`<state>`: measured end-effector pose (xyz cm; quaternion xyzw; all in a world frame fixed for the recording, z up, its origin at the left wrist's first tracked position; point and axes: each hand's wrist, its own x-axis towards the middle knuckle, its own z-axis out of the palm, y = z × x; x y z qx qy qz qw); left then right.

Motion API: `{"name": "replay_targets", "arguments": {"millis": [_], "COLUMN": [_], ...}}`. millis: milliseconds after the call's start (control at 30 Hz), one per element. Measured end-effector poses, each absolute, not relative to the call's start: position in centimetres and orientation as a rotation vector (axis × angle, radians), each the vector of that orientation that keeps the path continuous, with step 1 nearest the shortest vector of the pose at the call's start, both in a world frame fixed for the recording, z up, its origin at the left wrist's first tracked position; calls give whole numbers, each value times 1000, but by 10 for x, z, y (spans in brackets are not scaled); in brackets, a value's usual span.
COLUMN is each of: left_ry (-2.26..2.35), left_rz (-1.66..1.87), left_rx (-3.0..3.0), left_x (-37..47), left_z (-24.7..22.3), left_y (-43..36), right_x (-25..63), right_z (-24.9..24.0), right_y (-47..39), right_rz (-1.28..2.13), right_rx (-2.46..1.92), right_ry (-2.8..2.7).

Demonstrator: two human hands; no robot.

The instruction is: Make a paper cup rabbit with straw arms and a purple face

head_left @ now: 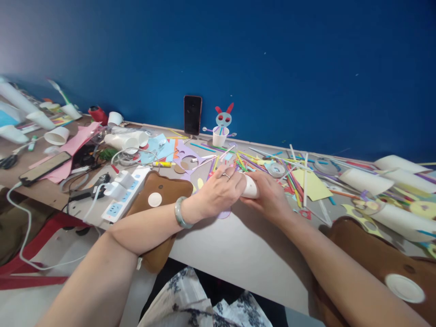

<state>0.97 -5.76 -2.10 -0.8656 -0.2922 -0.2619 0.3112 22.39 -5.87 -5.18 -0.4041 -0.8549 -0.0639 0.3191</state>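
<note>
- One round white paper cup (251, 188) is at 12 o'clock, the right hand (270, 194) curled snugly around its 3 o'clock side.
- The left hand (221, 190) bends over its 9 o'clock side; fingertips hidden, so I cannot tell their hold.
- Steady it lightly, I'd judge: thin walls could dent under squeezing.

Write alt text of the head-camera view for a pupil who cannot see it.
A person's right hand holds a white cup, the left hand touching it, over a table strewn with colored straws and cut paper. Beyond them, a cup figure with red ears stands beside a phone propped against a blue wall.
</note>
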Motion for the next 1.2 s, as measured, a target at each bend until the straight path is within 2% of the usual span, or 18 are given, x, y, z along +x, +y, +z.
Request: {"name": "replay_targets", "arguments": {"millis": [533,900,1200], "left_ry": [-710,-697,-737], "left_rz": [-1062,-1120,-990], "left_rx": [-2272,-2149,-2396], "left_x": [4,8,7], "left_z": [-9,-7,-11], "left_y": [-65,-70,-72], "right_x": [221,203,198], "right_z": [-49,-52,-50], "right_y": [-70,-78,-87], "right_rz": [7,130,123], "right_rx": [-956,-919,-1022], "right_ry": [-2041,-1926,-1952]}}
